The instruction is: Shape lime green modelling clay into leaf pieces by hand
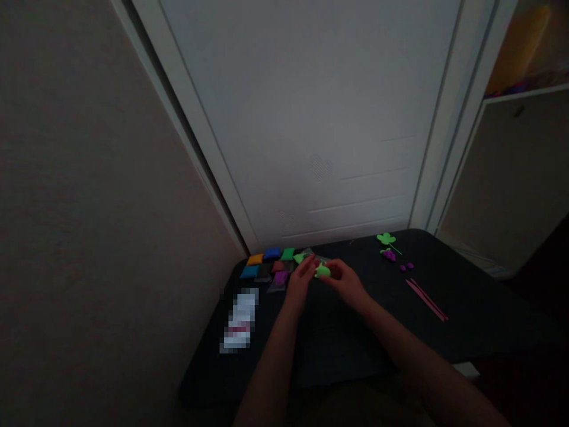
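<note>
Over the far middle of the dark table, a light green piece of modelling clay (323,271) is held between both hands. My left hand (300,281) has its fingers closed against the left side of the piece. From the other side, my right hand (349,283) pinches it with thumb and fingers. Its exact shape is partly covered by the fingers. Just behind my left hand lie clear bags, one with light green clay (299,258) in it.
Small coloured clay packets, among them an orange one (255,260) and a purple one (280,279), lie left. A blurred-out white item (242,320) is nearer. At right are a green clover shape (386,239), a purple grape-like cluster (389,255), purple balls (406,267) and pink modelling tools (425,300).
</note>
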### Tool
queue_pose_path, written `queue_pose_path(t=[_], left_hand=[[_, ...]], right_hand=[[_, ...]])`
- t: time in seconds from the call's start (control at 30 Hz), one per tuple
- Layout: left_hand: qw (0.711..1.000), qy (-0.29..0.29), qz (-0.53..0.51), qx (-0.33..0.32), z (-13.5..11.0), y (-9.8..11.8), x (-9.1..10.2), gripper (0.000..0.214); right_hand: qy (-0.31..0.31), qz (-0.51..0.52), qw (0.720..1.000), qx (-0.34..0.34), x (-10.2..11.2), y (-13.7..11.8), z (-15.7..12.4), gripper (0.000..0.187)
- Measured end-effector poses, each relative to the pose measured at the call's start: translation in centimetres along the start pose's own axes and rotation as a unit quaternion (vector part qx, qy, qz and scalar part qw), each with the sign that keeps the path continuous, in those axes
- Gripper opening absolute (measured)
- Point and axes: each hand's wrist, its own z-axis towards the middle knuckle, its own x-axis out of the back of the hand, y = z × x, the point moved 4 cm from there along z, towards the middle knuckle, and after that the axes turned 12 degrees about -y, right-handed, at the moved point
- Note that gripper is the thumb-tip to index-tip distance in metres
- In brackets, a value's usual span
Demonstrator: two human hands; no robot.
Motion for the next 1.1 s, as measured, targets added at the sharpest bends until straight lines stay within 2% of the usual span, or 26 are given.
queue_pose_path(t=[0.07, 0.13, 0.33, 0.43, 0.53, 0.73, 0.93, 1.1], left_hand=[[0.999, -0.026, 0.032, 0.036, -0.5, -1.3, 0.2, 0.045], [0.996, -0.024, 0.061, 0.052, -1.1, -2.1, 0.3, 0.042], [0.988, -0.015, 0.149, 0.042, -1.7, -2.3, 0.4, 0.032], [0.987, -0.021, 0.158, 0.03, -1.8, -2.7, 0.5, 0.033], [0.985, -0.023, 0.172, 0.013, -1.9, -3.2, 0.3, 0.035], [0.971, 0.017, 0.24, -0.001, -2.0, -3.7, 0.1, 0.03], [0.97, 0.055, 0.235, -0.025, -1.8, -4.6, 0.2, 0.031], [0.976, 0.014, 0.218, -0.021, -1.6, -5.0, 0.5, 0.036]], right_hand=[[0.004, 0.028, 0.999, -0.015, 0.6, 1.5, 0.1, 0.026], [0.008, 0.034, 0.999, -0.022, 0.9, 2.6, -0.3, 0.025], [-0.035, -0.001, 0.999, -0.041, 0.8, 3.2, -1.3, 0.027], [-0.029, -0.045, 0.997, -0.057, 1.0, 3.6, -1.3, 0.025], [-0.019, -0.079, 0.996, -0.042, 1.2, 4.0, -1.3, 0.028], [-0.016, -0.193, 0.981, -0.017, 0.9, 3.7, -1.6, 0.027], [0.047, -0.267, 0.962, 0.041, 0.1, 2.7, -1.7, 0.025], [0.04, -0.248, 0.968, 0.031, 0.5, 3.5, -1.7, 0.024]])
